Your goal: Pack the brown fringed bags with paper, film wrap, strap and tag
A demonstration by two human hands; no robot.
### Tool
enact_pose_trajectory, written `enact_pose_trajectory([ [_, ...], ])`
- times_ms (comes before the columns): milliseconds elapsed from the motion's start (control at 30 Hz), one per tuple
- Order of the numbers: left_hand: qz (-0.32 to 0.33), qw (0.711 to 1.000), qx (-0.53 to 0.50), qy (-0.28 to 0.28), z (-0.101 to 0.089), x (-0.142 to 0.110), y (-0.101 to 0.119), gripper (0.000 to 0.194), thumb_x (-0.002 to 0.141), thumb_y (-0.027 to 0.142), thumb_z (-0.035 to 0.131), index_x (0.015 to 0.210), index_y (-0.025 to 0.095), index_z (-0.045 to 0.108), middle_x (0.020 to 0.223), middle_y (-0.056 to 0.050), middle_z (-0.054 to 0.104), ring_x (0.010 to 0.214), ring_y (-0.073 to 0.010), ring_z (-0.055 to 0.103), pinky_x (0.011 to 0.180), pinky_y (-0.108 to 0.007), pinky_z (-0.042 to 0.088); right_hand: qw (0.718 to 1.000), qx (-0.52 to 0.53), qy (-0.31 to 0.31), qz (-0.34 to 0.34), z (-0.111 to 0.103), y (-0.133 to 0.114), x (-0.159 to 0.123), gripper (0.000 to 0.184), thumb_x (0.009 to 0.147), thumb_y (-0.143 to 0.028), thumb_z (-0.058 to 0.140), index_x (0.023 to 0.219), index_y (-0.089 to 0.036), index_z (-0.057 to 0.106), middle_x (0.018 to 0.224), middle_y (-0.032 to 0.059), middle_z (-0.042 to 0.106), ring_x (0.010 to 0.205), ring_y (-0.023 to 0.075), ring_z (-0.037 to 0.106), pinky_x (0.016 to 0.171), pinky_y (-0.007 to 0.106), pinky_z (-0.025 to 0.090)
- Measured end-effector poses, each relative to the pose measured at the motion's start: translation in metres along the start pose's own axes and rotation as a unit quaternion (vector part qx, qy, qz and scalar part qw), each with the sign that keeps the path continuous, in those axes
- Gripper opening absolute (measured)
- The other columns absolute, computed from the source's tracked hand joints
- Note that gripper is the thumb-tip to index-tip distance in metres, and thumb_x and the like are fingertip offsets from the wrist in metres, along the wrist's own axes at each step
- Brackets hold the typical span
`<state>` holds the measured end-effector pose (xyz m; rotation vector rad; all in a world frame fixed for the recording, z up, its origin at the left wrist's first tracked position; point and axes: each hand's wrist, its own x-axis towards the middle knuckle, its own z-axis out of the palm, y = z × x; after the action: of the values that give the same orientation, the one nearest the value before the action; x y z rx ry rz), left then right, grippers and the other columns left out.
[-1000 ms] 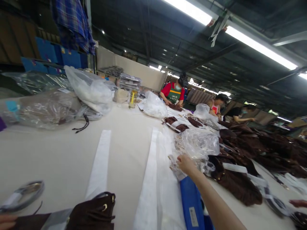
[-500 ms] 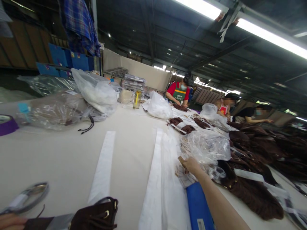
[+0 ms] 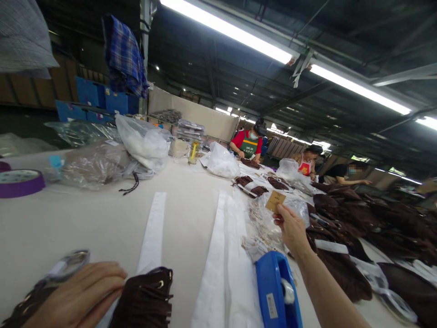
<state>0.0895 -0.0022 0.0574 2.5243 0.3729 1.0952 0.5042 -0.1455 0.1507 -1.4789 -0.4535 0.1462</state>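
Head view: my right hand point(image 3: 294, 230) pinches the card point(image 3: 273, 202) far and right of the bag point(image 3: 143, 298), which lies beside my nearer left hand point(image 3: 77, 294), fingers together, grip unclear.

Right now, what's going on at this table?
The right hand holds up a small tan card near a tangle of pale strings. The left hand is at a dark brown fringed item on the table. Farther along, a person in a green apron has both hands at another brown item.
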Motion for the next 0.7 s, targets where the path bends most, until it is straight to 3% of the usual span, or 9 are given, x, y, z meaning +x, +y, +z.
enact_pose_trajectory([
  [67,-0.06,0.997,-0.037,0.01,0.008,0.017,0.018,0.017,0.079,0.018,0.049,0.087,0.029,0.061,0.088,0.006,0.064,0.084,-0.0145,0.058,0.075,-0.026,0.049,0.998,0.05,-0.029,0.01,0.01,-0.014,-0.021,0.041,0.046,-0.041,0.075,0.075,-0.015,0.063,0.06,-0.0024,0.062,0.047,0.0077,0.052,0.04,0.018,0.036],
  [133,-0.091,0.988,-0.116,-0.05,0.019,0.037,0.041,0.012,0.079,0.02,0.049,0.08,0.023,0.06,0.084,0.001,0.063,0.081,-0.014,0.058,0.074,-0.023,0.048,0.994,0.089,-0.058,0.031,0.022,-0.025,-0.045,0.038,0.044,-0.037,0.078,0.072,-0.015,0.063,0.06,-0.002,0.062,0.047,0.0079,0.053,0.039,0.017,0.037],
  [200,-0.164,0.969,-0.178,-0.049,0.031,0.055,0.061,0.013,0.077,0.019,0.049,0.084,0.02,0.06,0.088,-0.002,0.063,0.084,-0.015,0.058,0.076,-0.024,0.046,0.988,0.117,-0.086,0.056,0.035,-0.032,-0.072,0.037,0.044,-0.034,0.079,0.072,-0.015,0.063,0.062,-0.0013,0.064,0.048,0.0085,0.055,0.039,0.017,0.039],
  [267,-0.243,0.942,-0.225,-0.057,0.044,0.068,0.075,0.022,0.07,0.018,0.055,0.092,0.019,0.06,0.095,-0.004,0.062,0.088,-0.0168,0.056,0.077,-0.026,0.045,0.98,0.139,-0.117,0.085,0.049,-0.037,-0.098,0.035,0.046,-0.033,0.08,0.073,-0.016,0.064,0.064,-0.0006,0.065,0.049,0.0091,0.057,0.041,0.017,0.042],
  [333,-0.302,0.912,-0.272,-0.046,0.056,0.074,0.082,0.048,0.062,0.017,0.064,0.108,0.018,0.053,0.109,-0.007,0.057,0.1,-0.0195,0.051,0.083,-0.028,0.042,0.969,0.16,-0.15,0.116,0.061,-0.04,-0.123,0.032,0.049,-0.031,0.08,0.073,-0.016,0.065,0.065,-0.0001,0.066,0.051,0.0094,0.058,0.042,0.017,0.043],
  [433,-0.371,0.863,-0.342,-0.001,0.069,0.07,0.083,0.07,0.055,0.017,0.068,0.12,0.016,0.042,0.115,-0.011,0.052,0.096,-0.019,0.051,0.077,-0.027,0.042,0.952,0.186,-0.187,0.155,0.078,-0.044,-0.154,0.03,0.05,-0.03,0.08,0.073,-0.015,0.066,0.067,0.0007,0.066,0.052,0.0095,0.058,0.042,0.016,0.043],
  [500,-0.394,0.823,-0.41,0.013,0.072,0.063,0.082,0.06,0.055,0.018,0.065,0.112,0.014,0.047,0.105,-0.011,0.057,0.079,-0.0148,0.053,0.065,-0.024,0.041,0.944,0.193,-0.208,0.17,0.086,-0.046,-0.168,0.03,0.051,-0.03,0.08,0.073,-0.015,0.067,0.068,0.0013,0.066,0.052,0.0094,0.057,0.043,0.016,0.044],
  [600,-0.415,0.762,-0.496,-0.002,0.066,0.05,0.081,0.034,0.055,0.023,0.06,0.086,0.011,0.053,0.073,-0.006,0.063,0.054,-0.0095,0.048,0.054,-0.022,0.037,0.936,0.205,-0.225,0.177,0.096,-0.049,-0.182,0.029,0.053,-0.03,0.079,0.074,-0.014,0.066,0.069,0.0013,0.066,0.053,0.0085,0.056,0.044,0.016,0.044],
  [700,-0.434,0.741,-0.512,0.001,0.047,0.035,0.08,0.026,0.054,0.027,0.06,0.074,0.011,0.053,0.057,-0.004,0.061,0.045,-0.0082,0.046,0.05,-0.022,0.035,0.933,0.219,-0.219,0.181,0.101,-0.045,-0.187,0.027,0.055,-0.029,0.077,0.074,-0.014,0.065,0.069,-0.0001,0.064,0.053,0.0075,0.054,0.044,0.016,0.044],
])
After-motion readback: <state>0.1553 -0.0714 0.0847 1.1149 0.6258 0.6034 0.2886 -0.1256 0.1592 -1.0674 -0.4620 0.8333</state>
